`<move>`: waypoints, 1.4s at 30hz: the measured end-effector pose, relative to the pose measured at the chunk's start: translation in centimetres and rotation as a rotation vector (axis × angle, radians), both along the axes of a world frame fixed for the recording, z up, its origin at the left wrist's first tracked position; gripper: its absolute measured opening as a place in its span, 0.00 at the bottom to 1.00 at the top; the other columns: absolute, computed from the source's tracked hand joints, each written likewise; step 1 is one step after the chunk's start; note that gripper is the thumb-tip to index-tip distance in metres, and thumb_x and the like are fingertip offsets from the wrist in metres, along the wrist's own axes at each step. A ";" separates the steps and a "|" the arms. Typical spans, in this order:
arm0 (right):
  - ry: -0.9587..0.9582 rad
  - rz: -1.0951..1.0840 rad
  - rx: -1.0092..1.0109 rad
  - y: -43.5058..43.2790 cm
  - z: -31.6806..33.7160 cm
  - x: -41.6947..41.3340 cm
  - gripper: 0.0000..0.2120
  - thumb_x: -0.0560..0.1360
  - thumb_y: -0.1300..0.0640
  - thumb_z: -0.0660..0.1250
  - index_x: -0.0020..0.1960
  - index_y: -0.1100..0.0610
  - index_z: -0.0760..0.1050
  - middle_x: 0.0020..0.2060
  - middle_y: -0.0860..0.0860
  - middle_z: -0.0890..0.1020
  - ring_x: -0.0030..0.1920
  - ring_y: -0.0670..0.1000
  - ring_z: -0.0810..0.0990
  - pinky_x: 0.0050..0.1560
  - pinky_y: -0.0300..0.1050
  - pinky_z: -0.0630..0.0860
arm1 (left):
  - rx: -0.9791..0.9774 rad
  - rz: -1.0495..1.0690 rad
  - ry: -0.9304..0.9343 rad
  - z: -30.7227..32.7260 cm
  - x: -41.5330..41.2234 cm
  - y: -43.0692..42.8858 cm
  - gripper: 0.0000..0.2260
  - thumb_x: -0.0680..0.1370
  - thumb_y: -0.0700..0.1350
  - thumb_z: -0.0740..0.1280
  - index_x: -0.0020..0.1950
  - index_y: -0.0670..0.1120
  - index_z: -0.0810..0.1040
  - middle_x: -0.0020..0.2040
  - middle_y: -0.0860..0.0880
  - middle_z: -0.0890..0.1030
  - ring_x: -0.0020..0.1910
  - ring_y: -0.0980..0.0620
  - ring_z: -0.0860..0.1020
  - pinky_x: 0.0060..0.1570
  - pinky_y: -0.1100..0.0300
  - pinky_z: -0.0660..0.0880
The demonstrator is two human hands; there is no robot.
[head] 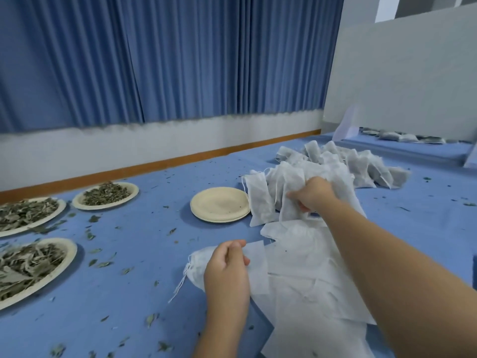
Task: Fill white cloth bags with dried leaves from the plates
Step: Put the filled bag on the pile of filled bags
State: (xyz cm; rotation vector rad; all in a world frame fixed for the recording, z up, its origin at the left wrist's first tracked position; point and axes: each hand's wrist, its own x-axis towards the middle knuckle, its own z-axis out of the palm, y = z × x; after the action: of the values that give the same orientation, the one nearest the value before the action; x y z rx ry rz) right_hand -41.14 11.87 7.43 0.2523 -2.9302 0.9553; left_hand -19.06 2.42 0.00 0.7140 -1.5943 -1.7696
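Left fingers [236, 245] pinching white bag [255, 257], right fingers [296, 195] clutching filled bags [289, 179], stacked plates [219, 202] beside.

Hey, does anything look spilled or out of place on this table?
Dried leaf bits are scattered over the blue tablecloth, thickest beside the three leaf-filled plates at the left, outside any plate or bag. The flat empty bags at the right lie in a loose, overlapping heap. Nothing looks damaged.
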 end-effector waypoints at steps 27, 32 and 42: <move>-0.487 0.731 -0.641 1.4 2.2 31.7 0.03 0.75 0.59 0.68 0.45 0.58 0.79 0.35 0.51 0.81 0.30 0.49 0.79 0.30 0.40 0.75 | -0.267 -0.145 -0.134 11.6 20.4 -4.8 0.10 0.80 0.42 0.61 0.45 0.46 0.81 0.31 0.53 0.78 0.22 0.54 0.68 0.21 0.65 0.63; -0.500 0.773 -0.629 -1.4 -2.6 37.9 0.02 0.76 0.59 0.67 0.45 0.57 0.78 0.34 0.51 0.79 0.31 0.48 0.79 0.28 0.39 0.72 | -0.492 0.139 -0.443 7.2 30.6 -7.4 0.10 0.80 0.45 0.61 0.43 0.52 0.80 0.36 0.53 0.79 0.26 0.57 0.72 0.26 0.63 0.67; 0.234 0.991 -0.224 -1.6 -8.2 41.2 0.11 0.77 0.44 0.61 0.45 0.50 0.77 0.38 0.43 0.76 0.45 0.42 0.70 0.46 0.32 0.66 | -0.482 0.247 -0.971 2.3 40.0 -7.8 0.20 0.79 0.50 0.62 0.71 0.49 0.69 0.56 0.50 0.77 0.39 0.59 0.74 0.36 0.63 0.71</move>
State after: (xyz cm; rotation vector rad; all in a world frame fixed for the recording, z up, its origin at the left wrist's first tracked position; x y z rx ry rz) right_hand 0.07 10.24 -0.75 1.7419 -2.3629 1.1758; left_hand 20.92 -5.34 2.31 1.5621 -2.2781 -0.7842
